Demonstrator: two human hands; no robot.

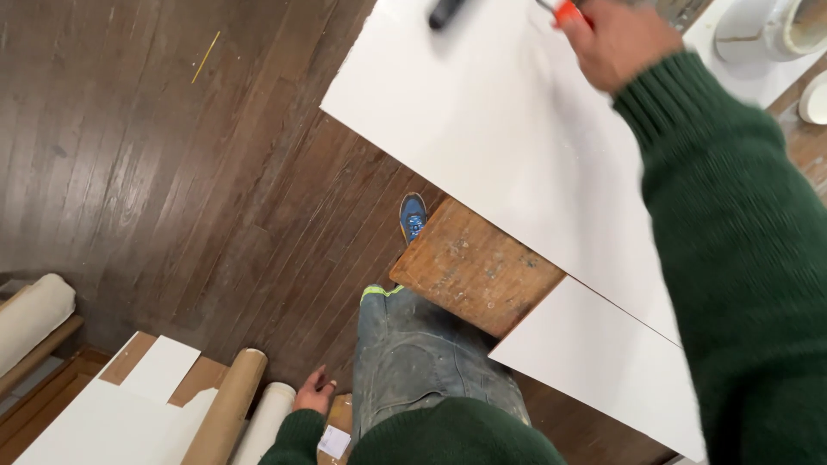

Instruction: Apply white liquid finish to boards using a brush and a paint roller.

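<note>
My right hand (616, 39), in a dark green sleeve, reaches over a large white board (500, 129) at the top of the view. It grips a tool with an orange handle (567, 12); a dark roller-like end (444, 13) shows at the top edge, blurred. My left hand (314, 393) hangs low by my hip with the fingers loosely curled and nothing in it, next to rolled paper. The white board lies on a worn wooden table (474, 267). A second white board (603, 362) lies below it.
Dark wooden floor (172, 155) spreads to the left. My leg in stained jeans and a blue shoe (413, 215) stand by the table. Brown and white paper rolls (228, 405) and white sheets (95, 422) lie bottom left. A white bucket (767, 30) sits top right.
</note>
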